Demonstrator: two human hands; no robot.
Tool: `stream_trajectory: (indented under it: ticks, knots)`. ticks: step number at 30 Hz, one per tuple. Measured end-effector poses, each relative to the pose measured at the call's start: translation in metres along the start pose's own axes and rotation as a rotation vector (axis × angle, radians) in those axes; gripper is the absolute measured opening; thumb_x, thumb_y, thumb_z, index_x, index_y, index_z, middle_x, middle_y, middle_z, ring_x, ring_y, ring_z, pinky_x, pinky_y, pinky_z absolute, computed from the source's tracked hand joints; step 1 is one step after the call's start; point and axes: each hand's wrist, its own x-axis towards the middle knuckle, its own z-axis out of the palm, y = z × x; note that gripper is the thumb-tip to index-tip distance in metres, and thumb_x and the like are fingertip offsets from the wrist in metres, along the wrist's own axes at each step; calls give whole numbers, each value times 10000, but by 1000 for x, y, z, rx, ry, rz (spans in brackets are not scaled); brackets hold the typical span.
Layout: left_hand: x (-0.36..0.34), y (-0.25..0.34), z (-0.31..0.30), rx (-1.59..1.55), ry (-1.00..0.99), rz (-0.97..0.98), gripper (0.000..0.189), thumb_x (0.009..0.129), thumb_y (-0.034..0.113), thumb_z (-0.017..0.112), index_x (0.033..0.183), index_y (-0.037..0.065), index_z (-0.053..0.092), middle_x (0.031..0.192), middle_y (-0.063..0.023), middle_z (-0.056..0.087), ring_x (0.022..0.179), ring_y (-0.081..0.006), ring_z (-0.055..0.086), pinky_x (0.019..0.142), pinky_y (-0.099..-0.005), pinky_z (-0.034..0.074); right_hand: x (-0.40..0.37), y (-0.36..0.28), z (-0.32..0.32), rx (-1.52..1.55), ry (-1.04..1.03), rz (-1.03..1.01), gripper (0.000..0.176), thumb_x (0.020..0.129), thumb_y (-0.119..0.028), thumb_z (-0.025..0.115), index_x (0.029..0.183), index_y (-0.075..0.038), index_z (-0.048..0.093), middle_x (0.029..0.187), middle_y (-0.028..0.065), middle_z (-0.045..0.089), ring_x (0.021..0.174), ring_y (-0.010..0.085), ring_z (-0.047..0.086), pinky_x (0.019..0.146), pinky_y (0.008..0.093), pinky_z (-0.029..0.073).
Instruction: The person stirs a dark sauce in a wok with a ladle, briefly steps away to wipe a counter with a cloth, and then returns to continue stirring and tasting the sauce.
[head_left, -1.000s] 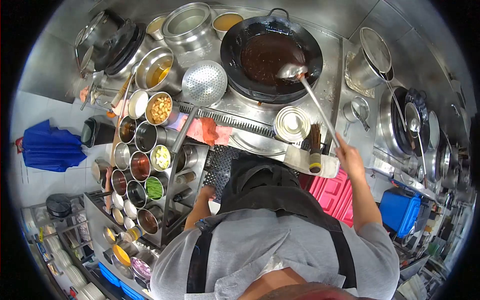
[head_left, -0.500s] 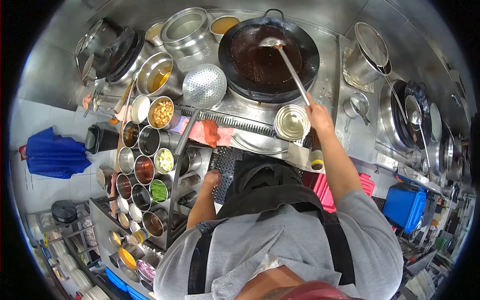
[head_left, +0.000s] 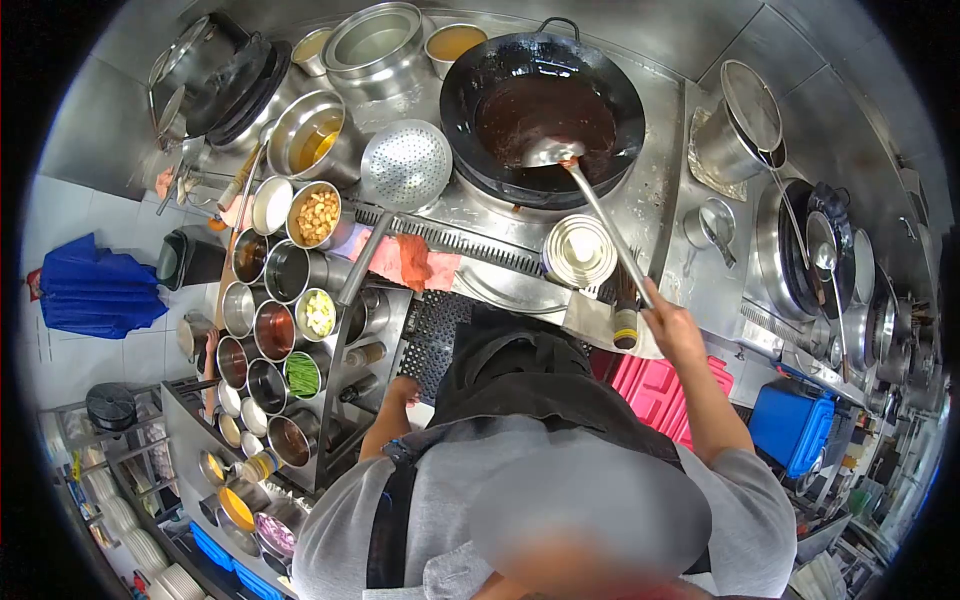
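My right hand (head_left: 672,325) is closed around the end of a long-handled metal ladle (head_left: 612,225). The ladle's bowl rests in dark reddish-brown liquid (head_left: 530,110) near the front side of a large black wok (head_left: 620,105). Below the wok stands an open, ridged metal can (head_left: 580,252), left of the ladle's handle. My left hand (head_left: 404,390) hangs low beside the shelf of pots, far from the wok. Its fingers are too small and curled out of sight to read. A perforated strainer (head_left: 406,165) lies left of the wok.
Metal pots with chopped food, green vegetables (head_left: 302,374) and sauces fill the left side. A red cloth (head_left: 413,262) lies on the counter edge. At the right are a sieve over a pot (head_left: 750,105), more woks and a blue bin (head_left: 790,428). A pink crate (head_left: 655,395) stands below.
My right hand has drawn back toward my body, down and to the right. The ladle's bowl has moved from the wok's far side to its near side. My left hand has lowered slightly.
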Motion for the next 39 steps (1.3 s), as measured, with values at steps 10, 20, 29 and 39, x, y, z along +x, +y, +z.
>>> stream_trajectory:
  ticks: [10,20,29,39]
  knots:
    - [-33,105,3,49,156,442,380,780,136,615,1144,31,625,663,-88,623,514,-207,620,427,-351,483,140,-40,37,-11,147,37,551,910,-234,553,1440,-213,403,905,263,658,865,447,627,801,520,487]
    - [52,32,-6,1001,70,603,212,862,253,548,893,59,629,709,-73,650,565,-205,653,439,-350,512,53,34,-57,-75,232,-11,557,873,-185,632,1404,-216,469,888,226,668,857,419,640,760,495,489]
    - [1,40,10,211,90,125,144,867,137,513,824,49,619,763,-96,659,612,-197,665,487,-351,546,26,14,-13,-50,34,2,545,879,-215,635,1400,-208,474,880,262,655,826,439,633,740,506,484]
    - [59,52,-15,404,156,766,239,716,216,677,935,122,658,734,-71,627,619,-248,655,488,-418,530,153,-15,29,-176,240,-14,516,916,-270,556,1417,-224,437,894,261,661,861,442,634,801,541,490]
